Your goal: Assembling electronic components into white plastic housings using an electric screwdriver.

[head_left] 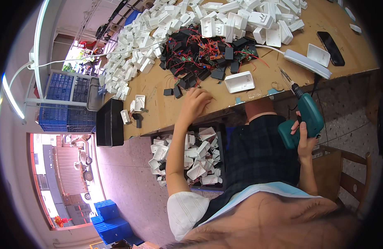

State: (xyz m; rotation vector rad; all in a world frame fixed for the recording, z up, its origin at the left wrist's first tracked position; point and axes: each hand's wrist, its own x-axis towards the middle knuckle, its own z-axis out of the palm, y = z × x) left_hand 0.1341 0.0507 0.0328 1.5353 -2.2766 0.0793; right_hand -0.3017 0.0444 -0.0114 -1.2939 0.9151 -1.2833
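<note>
My left hand (195, 102) is over the table's near edge, fingers bent and apart, with nothing visible in it. Its fingertips are by the near edge of a heap of small black boxes with red wires and green circuit boards (208, 54). Two loose black boxes (173, 91) lie just left of it. My right hand (303, 135) is wrapped round the handle of a green power drill (311, 114), held off the table's front edge. The drill's long thin bit points up and left, toward the tabletop. An open white plastic case (239, 82) lies between the two hands.
White cases (158, 33) are heaped along the back and left of the table (154, 103). A power strip (307, 64) and a black phone (331, 48) lie at right. A black bin (109, 123) is at the left edge; a crate of white cases (197, 157) stands below the table.
</note>
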